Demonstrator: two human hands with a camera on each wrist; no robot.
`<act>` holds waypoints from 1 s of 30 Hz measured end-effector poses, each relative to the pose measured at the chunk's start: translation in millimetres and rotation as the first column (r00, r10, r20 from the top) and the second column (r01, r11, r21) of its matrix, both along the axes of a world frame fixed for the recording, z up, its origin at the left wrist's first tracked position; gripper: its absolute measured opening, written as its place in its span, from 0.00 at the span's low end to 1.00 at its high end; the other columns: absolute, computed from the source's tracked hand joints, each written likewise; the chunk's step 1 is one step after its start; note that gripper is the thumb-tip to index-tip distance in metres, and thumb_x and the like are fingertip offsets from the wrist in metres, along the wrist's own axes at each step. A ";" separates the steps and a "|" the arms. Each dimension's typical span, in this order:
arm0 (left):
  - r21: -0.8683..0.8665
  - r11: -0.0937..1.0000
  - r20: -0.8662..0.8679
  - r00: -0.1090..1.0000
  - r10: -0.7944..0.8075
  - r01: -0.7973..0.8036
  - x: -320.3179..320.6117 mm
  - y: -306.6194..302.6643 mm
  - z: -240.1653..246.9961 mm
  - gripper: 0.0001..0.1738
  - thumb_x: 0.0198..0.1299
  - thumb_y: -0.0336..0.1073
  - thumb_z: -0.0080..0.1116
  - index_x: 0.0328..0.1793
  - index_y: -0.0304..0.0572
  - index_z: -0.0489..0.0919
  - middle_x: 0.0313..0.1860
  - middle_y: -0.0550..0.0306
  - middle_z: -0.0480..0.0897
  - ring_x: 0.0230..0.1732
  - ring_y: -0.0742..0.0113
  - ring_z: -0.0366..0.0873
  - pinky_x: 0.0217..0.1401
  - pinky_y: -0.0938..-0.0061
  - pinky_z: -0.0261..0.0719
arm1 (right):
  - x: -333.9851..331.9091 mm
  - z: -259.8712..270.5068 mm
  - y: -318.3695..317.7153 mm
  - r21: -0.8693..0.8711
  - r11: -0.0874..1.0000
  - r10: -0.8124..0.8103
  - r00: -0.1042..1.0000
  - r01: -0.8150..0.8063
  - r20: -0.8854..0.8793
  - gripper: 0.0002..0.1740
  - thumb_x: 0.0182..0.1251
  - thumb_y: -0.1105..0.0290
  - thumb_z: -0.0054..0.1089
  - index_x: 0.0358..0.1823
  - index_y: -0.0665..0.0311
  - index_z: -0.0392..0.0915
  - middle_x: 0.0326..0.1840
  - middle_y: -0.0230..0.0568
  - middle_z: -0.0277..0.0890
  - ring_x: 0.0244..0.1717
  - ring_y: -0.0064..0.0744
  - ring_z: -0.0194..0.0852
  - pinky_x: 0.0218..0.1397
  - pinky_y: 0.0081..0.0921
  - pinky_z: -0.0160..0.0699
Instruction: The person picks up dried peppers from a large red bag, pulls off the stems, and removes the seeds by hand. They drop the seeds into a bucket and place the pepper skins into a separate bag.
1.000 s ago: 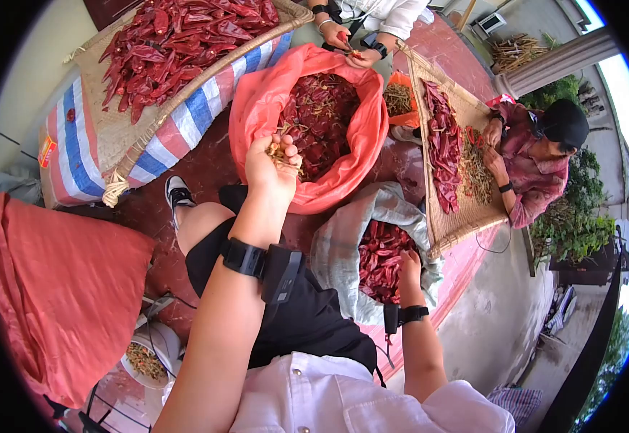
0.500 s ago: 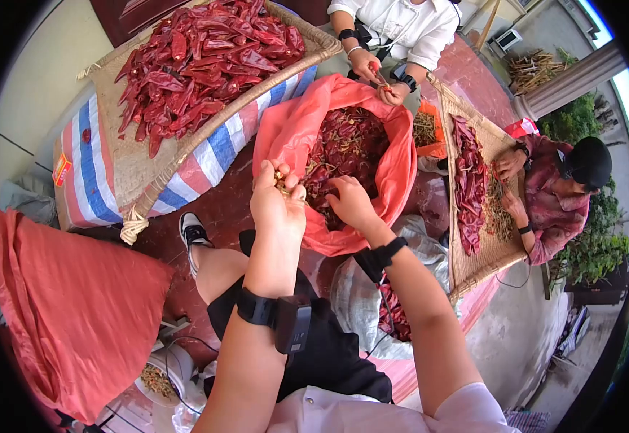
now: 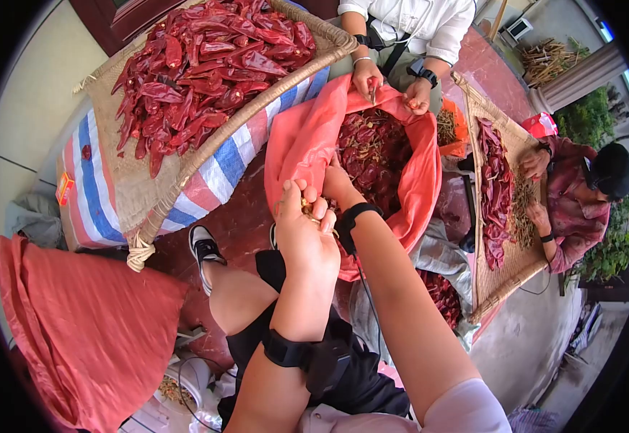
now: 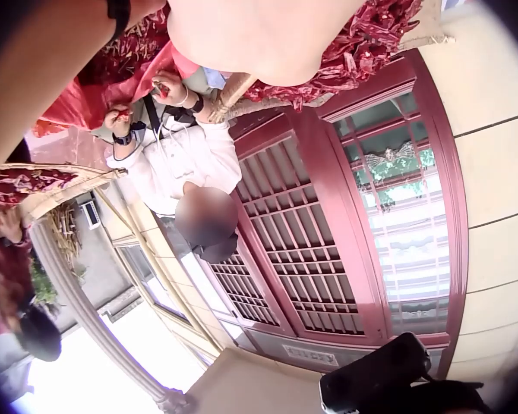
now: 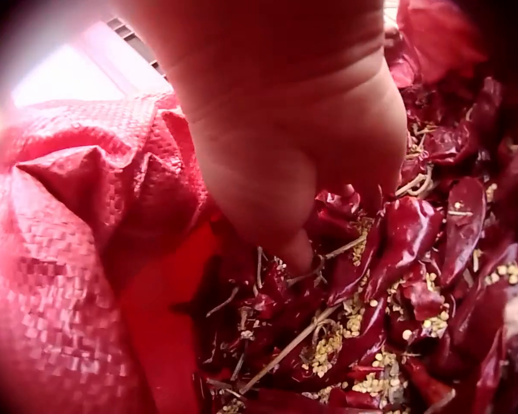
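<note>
My left hand (image 3: 309,242) is palm up beside the near-left rim of the red woven bag (image 3: 301,137), fingers curled round some chili stems (image 3: 307,208). Only part of this hand (image 4: 259,39) appears in the left wrist view. Inside the bag's left side, my right hand (image 3: 338,186) reaches down into dried chilies (image 3: 376,155). The right wrist view has that hand (image 5: 302,147) among dark red chilies (image 5: 406,233), loose seeds and thin stems, with its fingertips mostly hidden.
A woven tray (image 3: 120,184) heaped with red chilies stands at upper left. At right, a person sorts at another tray (image 3: 498,285); someone in white sits beyond the bag. A pale sack (image 3: 441,252) of chilies, a red cloth (image 3: 84,325) and a white bucket (image 3: 198,375) are nearby.
My right hand has moved from the pale sack into the red bag, then toward its left side, deeper among the chilies. The left hand still holds stems; the head view has shifted.
</note>
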State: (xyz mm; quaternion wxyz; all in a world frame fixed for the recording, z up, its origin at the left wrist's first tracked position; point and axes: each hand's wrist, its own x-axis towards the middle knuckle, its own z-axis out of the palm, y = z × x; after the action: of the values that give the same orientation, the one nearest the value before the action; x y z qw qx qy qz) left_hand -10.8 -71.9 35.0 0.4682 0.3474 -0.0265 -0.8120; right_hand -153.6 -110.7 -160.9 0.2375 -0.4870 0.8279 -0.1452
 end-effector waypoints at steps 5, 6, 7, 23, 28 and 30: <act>0.002 1.000 0.023 1.000 0.008 -0.008 -3.2 -1.0 -3.4 0.10 0.66 0.43 0.46 0.37 0.47 0.70 0.25 0.68 0.68 0.20 0.78 0.60 0.17 0.83 0.54 | -27.7 -34.1 0.1 0.001 0.998 0.059 0.989 -0.060 0.133 0.31 0.55 0.58 0.50 0.59 0.69 0.67 0.69 0.54 0.52 0.69 0.44 0.52 0.68 0.32 0.55; -0.009 1.000 0.034 0.999 0.020 -0.020 -3.5 -0.4 -4.3 0.11 0.66 0.43 0.45 0.38 0.46 0.70 0.25 0.67 0.68 0.19 0.78 0.60 0.16 0.84 0.55 | -28.2 -23.8 6.2 -0.031 0.996 0.086 0.987 -0.083 0.134 0.31 0.54 0.61 0.50 0.57 0.74 0.67 0.66 0.56 0.58 0.69 0.44 0.52 0.68 0.29 0.55; -0.010 1.000 0.028 0.999 0.019 -0.019 -3.7 0.1 -4.9 0.11 0.66 0.43 0.45 0.38 0.46 0.70 0.25 0.67 0.68 0.19 0.78 0.60 0.16 0.84 0.55 | -29.2 -13.4 12.8 -0.033 0.996 0.086 0.988 -0.082 0.129 0.31 0.54 0.61 0.50 0.57 0.74 0.67 0.66 0.56 0.58 0.69 0.44 0.52 0.68 0.29 0.55; 0.030 0.996 -0.007 0.996 -0.086 0.087 11.1 13.9 -29.1 0.11 0.66 0.43 0.44 0.34 0.48 0.69 0.26 0.65 0.71 0.20 0.76 0.64 0.17 0.82 0.56 | -29.7 105.6 160.7 -0.165 0.984 0.018 0.883 0.067 0.470 0.18 0.53 0.73 0.60 0.45 0.73 0.77 0.33 0.44 0.81 0.39 0.32 0.79 0.47 0.23 0.74; 0.020 0.985 0.095 0.980 -0.174 0.173 9.2 21.7 -34.3 0.08 0.65 0.39 0.45 0.39 0.45 0.71 0.27 0.64 0.74 0.19 0.77 0.65 0.15 0.84 0.58 | -10.5 115.5 163.5 -0.118 0.816 -0.287 0.574 0.566 0.767 0.09 0.55 0.75 0.61 0.37 0.69 0.78 0.30 0.36 0.79 0.29 0.22 0.78 0.33 0.15 0.72; 0.008 0.976 0.107 0.970 -0.217 0.217 8.9 23.2 -35.8 0.08 0.65 0.38 0.46 0.42 0.44 0.72 0.27 0.65 0.72 0.19 0.78 0.65 0.15 0.84 0.58 | -5.5 115.1 161.6 -0.131 0.751 -0.299 0.511 0.647 0.806 0.06 0.55 0.76 0.60 0.34 0.69 0.78 0.28 0.36 0.79 0.28 0.22 0.77 0.32 0.14 0.72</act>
State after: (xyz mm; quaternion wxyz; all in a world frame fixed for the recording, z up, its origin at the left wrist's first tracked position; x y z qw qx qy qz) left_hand -1.9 -48.7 -0.8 0.3751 0.3844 -0.0911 -0.8386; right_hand -159.1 50.9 -45.8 0.3922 -0.1696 0.7067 -0.5639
